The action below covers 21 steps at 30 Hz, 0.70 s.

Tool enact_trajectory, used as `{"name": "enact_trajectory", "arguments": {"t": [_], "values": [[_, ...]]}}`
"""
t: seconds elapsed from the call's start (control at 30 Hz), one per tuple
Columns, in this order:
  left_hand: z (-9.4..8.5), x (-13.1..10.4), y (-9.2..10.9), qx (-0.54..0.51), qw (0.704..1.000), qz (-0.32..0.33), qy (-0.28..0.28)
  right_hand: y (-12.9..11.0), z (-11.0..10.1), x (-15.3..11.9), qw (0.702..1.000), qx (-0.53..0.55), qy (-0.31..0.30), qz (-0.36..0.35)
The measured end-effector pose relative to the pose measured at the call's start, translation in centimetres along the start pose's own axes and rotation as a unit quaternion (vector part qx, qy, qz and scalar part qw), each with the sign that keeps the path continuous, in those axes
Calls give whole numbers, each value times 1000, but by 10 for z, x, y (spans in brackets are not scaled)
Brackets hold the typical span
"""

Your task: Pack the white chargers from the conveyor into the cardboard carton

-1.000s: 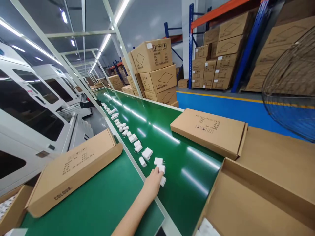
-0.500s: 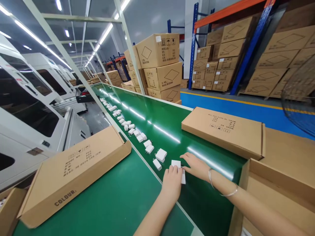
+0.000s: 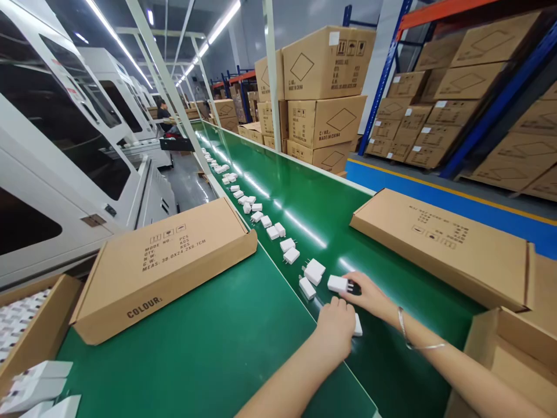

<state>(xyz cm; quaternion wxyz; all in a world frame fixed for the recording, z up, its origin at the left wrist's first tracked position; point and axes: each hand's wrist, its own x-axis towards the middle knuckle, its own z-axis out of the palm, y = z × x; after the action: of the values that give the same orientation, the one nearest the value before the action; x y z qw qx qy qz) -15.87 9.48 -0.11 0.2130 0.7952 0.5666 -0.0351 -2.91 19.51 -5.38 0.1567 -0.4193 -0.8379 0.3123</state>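
Observation:
In the head view, my right hand (image 3: pixel 369 295) pinches a white plug charger (image 3: pixel 337 283) at its pronged end, just above the green conveyor belt. Its thumb and forefinger are at the metal prongs. Close below, my left hand (image 3: pixel 337 326) is closed, fingers curled downward. Another white charger (image 3: pixel 357 325) sticks out from behind its right side; the fingertips on it are mostly hidden. Beside my hands lie a larger white charger (image 3: pixel 314 270) and a slim one (image 3: pixel 307 287). Several more chargers (image 3: pixel 273 232) trail up the belt's left side.
A closed carton (image 3: pixel 174 249) lies on the green side table (image 3: pixel 187 348); an open box (image 3: pixel 47 331) of chargers is at far left. Another flat carton (image 3: pixel 444 244) lies across the belt's right side, near an open carton (image 3: pixel 522 348). A person (image 3: pixel 163 116) is far back.
My right hand has closed on the pronged end of a charger, where its fingers were apart before. My left hand has drawn back slightly from that charger. The camera view has turned left.

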Motion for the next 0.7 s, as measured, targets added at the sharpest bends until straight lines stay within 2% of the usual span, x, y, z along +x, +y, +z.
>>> {"name": "enact_trajectory", "arguments": {"t": [0.1, 0.23, 0.37, 0.5, 0.57, 0.7], "values": [[-21, -16, -3, 10, 1000, -3, -13, -6, -8, 11, 998, 15, 50, 47], [-46, -37, -19, 58, 994, -91, 26, -29, -22, 30, 995, 0, 77, 65], [-53, -40, -32, 39, 995, -91, 25, -62, -28, 46, 992, -92, 28, 82], [-52, -34, -39, -22, 995, -94, 29, -82, -20, 59, 970, -219, -48, 97], [-51, -29, -44, -61, 996, -71, -11, -87, -15, 64, 954, -262, -101, 107], [-43, -17, -52, -111, 983, 15, -144, -95, -10, 70, 922, -313, -186, 133]]}}
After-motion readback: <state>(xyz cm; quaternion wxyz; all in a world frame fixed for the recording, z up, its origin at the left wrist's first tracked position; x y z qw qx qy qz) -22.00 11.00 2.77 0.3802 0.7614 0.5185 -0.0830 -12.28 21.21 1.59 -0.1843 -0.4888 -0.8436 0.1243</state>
